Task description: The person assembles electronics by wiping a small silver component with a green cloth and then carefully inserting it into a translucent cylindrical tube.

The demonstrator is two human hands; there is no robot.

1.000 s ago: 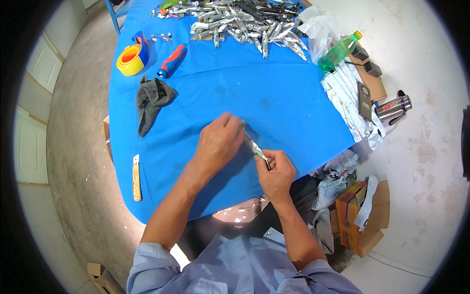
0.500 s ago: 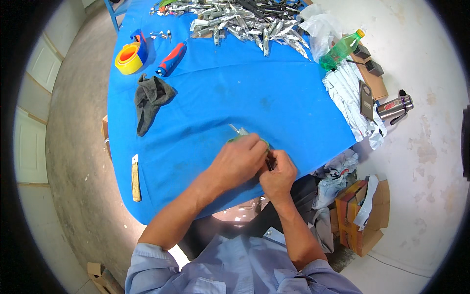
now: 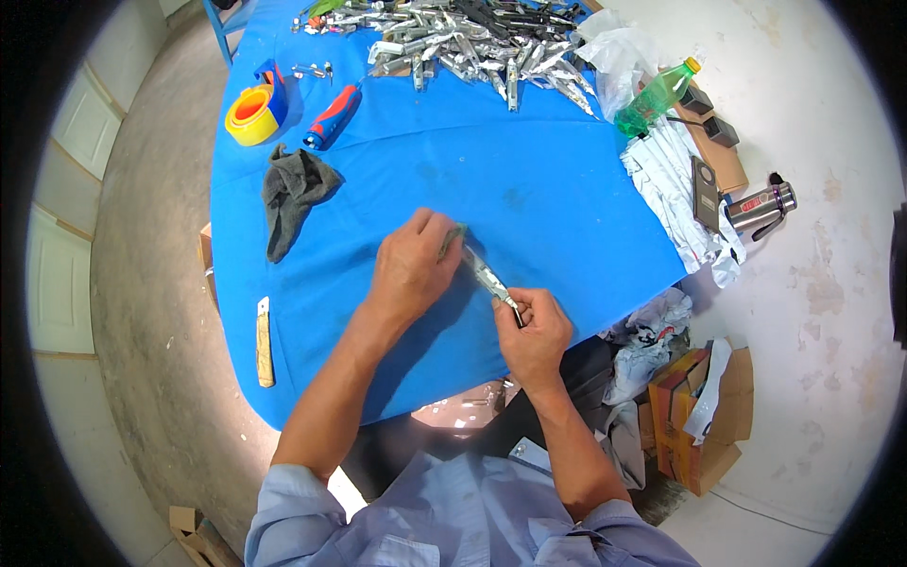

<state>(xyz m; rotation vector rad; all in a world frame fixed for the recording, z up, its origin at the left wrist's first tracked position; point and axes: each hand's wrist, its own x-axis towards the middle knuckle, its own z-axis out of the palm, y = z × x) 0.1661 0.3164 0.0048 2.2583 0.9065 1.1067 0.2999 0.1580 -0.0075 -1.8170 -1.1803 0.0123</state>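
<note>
A slim silver metal piece [image 3: 484,272] lies slanted over the blue tablecloth [image 3: 529,180] near its front edge. My left hand [image 3: 411,267] grips its upper end, where a bit of green shows between the fingers. My right hand [image 3: 535,333] is closed around its lower end, just past the cloth's near edge. The middle of the piece shows between the two hands; its ends are hidden by my fingers.
A heap of similar silver metal parts [image 3: 463,38] fills the table's far side. A grey rag [image 3: 291,194], a yellow tape roll [image 3: 249,115] and a red-blue handled tool [image 3: 333,115] lie at left. A green bottle [image 3: 654,96], white bags, a flask [image 3: 761,206] and cardboard boxes [image 3: 694,420] crowd the right.
My left hand slid down over the piece toward my right hand, then moved back up to its upper end, uncovering the middle. My right hand stayed in place.
</note>
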